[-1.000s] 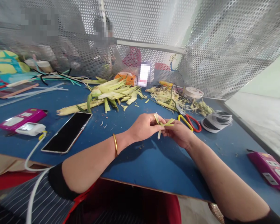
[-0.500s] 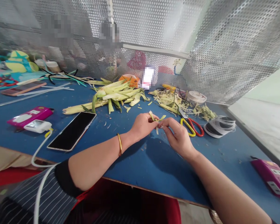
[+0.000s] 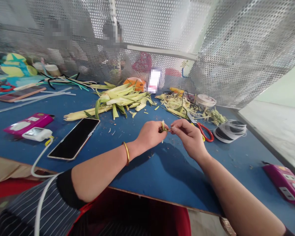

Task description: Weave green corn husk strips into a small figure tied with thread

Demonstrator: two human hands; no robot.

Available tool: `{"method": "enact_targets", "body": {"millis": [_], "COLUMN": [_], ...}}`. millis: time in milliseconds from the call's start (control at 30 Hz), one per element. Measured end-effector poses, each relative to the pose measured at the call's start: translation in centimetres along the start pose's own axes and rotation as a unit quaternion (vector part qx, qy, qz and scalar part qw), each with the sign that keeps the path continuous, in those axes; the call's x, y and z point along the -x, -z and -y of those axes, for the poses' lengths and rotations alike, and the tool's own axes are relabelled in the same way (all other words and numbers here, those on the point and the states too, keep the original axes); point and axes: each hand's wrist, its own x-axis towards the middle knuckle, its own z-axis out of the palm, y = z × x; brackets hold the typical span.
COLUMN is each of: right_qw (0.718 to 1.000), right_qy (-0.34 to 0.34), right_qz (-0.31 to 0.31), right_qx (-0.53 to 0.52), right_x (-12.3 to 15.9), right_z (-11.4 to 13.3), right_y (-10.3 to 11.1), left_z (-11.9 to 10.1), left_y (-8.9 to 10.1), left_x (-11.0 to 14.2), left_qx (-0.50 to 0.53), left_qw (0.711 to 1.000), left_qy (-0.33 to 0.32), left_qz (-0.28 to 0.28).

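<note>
My left hand (image 3: 150,135), with a gold bangle at its wrist, is closed on a small folded pale-green leaf strip (image 3: 163,126). One end of the strip sticks up between the fingers. Close on the right, my right hand (image 3: 191,137) is pinched, thumb against forefinger, on something thin beside the strip; whether it is the strip's end or a thread I cannot tell. Both hands hover over the blue table (image 3: 147,177). Just beyond my right hand lie scissors (image 3: 206,131) with red and yellow handles, partly hidden by it.
A pile of long green leaves and stalks (image 3: 120,98) lies behind my hands, with shredded strips (image 3: 178,104) to its right. A black phone (image 3: 74,139), magenta power strips (image 3: 29,124), a spool of clear cord (image 3: 229,131) and a white roll (image 3: 205,100) surround them. Perforated metal mesh (image 3: 157,26) stands behind.
My right hand has drawn back from the leaf strip, shifted right, then come close to it again in a pinch. My left hand keeps its hold, and less of the strip shows.
</note>
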Motion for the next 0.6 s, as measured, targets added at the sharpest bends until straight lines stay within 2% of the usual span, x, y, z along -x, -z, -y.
{"method": "enact_targets", "body": {"millis": [67, 167, 267, 433, 533, 600], "right_qw": [1.0, 0.999, 0.991, 0.94, 0.896, 0.877], "right_qy": [-0.017, -0.03, -0.105, -0.253, -0.333, -0.368], "right_qz": [0.007, 0.02, 0.029, 0.028, 0.052, 0.057], "right_qx": [-0.009, -0.005, -0.08, -0.228, -0.289, -0.304], "right_x": [-0.2, -0.3, -0.4, -0.6, -0.8, -0.8], "right_z": [0.1, 0.3, 0.5, 0.4, 0.1, -0.3], "right_y": [0.3, 0.5, 0.5, 0.9, 1.2, 1.2], "left_z": [0.0, -0.1, -0.1, -0.2, -0.4, -0.7], "left_y": [0.0, 0.1, 0.0, -0.4, -0.3, -0.1], "left_x": [0.1, 0.1, 0.1, 0.3, 0.4, 0.5], "left_qx": [-0.012, 0.0, 0.095, 0.3, 0.351, 0.355], "left_qw": [0.999, 0.994, 0.98, 0.936, 0.917, 0.916], "left_qy": [-0.013, -0.036, -0.044, 0.004, 0.004, 0.002], "left_qz": [0.027, 0.101, 0.169, 0.186, 0.189, 0.189]}}
